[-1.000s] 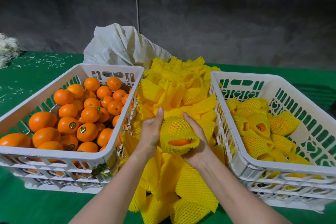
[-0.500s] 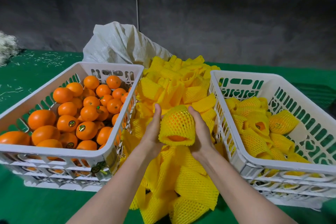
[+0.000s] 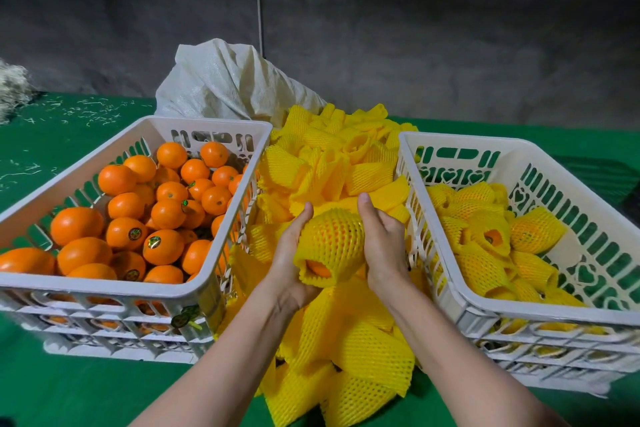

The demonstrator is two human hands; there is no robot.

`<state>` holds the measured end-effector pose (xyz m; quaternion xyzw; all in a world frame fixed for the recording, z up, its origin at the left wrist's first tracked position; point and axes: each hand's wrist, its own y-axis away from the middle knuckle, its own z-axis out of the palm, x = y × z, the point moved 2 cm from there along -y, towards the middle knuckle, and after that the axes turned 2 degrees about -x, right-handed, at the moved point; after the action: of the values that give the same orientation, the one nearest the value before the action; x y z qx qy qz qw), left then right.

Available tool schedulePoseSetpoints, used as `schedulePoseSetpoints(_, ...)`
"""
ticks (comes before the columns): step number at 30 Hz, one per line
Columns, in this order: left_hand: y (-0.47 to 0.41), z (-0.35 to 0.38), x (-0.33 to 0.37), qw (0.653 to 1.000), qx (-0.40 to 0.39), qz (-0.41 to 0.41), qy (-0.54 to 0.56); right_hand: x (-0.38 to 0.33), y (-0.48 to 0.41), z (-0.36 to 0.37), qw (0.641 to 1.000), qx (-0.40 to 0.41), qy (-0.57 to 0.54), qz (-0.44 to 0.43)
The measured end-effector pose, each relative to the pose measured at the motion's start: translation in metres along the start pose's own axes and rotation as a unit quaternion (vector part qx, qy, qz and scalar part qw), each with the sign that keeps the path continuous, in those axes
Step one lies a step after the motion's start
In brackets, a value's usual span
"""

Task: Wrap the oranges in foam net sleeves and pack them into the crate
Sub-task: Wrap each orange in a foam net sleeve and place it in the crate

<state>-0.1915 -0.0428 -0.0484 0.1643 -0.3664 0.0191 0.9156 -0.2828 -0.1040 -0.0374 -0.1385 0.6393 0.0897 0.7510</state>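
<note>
Surface: green table cover (image 3: 52, 388) is carrying the whole station, with a grey wall (image 3: 415, 28) standing behind.
Supply crate: white crate on the left (image 3: 104, 288) is holding a deep heap of bare oranges (image 3: 162, 246), none of them sleeved.
Sleeve stock: loose pile of foam net sleeves (image 3: 346, 163) is lying between the two crates and spilling toward the near edge; a white sack (image 3: 225, 87) is slumping behind it.
Packing crate: white crate on the right (image 3: 540, 314) is holding one loose layer of wrapped oranges (image 3: 481, 267), with bare floor showing at its right side.
Item in hand: held orange (image 3: 318, 267) is sitting inside a sleeve (image 3: 334, 236), raised above the pile between the crates; peel is showing only at the near open end.
Progress: judged as part-way; this piece is looking almost fully wrapped and is not yet packed, and most of the fruit is waiting bare.
Left hand: left hand (image 3: 291, 260) is cupping the netted fruit from its left, thumb lying up along the net, fingers curling underneath.
Right hand: right hand (image 3: 384, 243) is gripping the opposite side, thumb pointing away, fingers curling against the net.
</note>
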Motion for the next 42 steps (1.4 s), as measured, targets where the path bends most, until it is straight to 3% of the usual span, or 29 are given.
schedulePoseSetpoints(5, 0.006, -0.003, 0.004, 0.999, -0.006, -0.050, -0.014, 0.001, -0.003, 0.000, 0.996, -0.016, -0.046, 0.080)
schedulePoseSetpoints(10, 0.009, -0.004, 0.002, 0.995, 0.000, -0.098, -0.008, -0.008, 0.004, 0.006, 0.993, -0.110, -0.050, 0.010)
schedulePoseSetpoints(15, 0.007, -0.003, 0.002, 0.997, 0.046, -0.063, 0.020, -0.001, 0.002, 0.003, 0.993, -0.107, 0.022, -0.038)
schedulePoseSetpoints(18, 0.006, -0.007, 0.016, 0.985, 0.113, 0.007, -0.130, 0.000, 0.000, -0.009, 0.977, -0.155, 0.139, -0.035)
schedulePoseSetpoints(22, 0.000, -0.007, 0.018, 0.950, 0.178, 0.017, -0.257, 0.000, 0.013, 0.002, 0.967, -0.225, 0.119, 0.030)
schedulePoseSetpoints(25, -0.002, -0.013, 0.014, 0.970, 0.149, 0.008, -0.190, 0.001, 0.016, 0.005, 0.980, -0.136, 0.141, 0.039)
schedulePoseSetpoints(27, -0.001, -0.018, 0.006, 0.974, 0.158, 0.042, -0.154, -0.003, 0.012, 0.001, 0.990, -0.053, 0.063, 0.113)
schedulePoseSetpoints(30, 0.000, -0.015, -0.006, 0.916, 0.216, 0.188, -0.281, 0.000, 0.012, 0.003, 0.963, -0.003, -0.092, 0.252)
schedulePoseSetpoints(33, 0.005, -0.012, -0.001, 0.905, 0.212, 0.260, -0.263, 0.011, 0.018, 0.008, 0.962, -0.049, -0.067, 0.259)
schedulePoseSetpoints(39, 0.001, -0.028, 0.012, 0.918, 0.191, 0.253, -0.240, 0.004, 0.024, 0.014, 0.948, -0.205, -0.064, 0.236)
schedulePoseSetpoints(42, -0.003, -0.033, 0.021, 0.925, 0.176, 0.227, -0.249, 0.001, 0.022, 0.015, 0.936, -0.242, -0.089, 0.241)
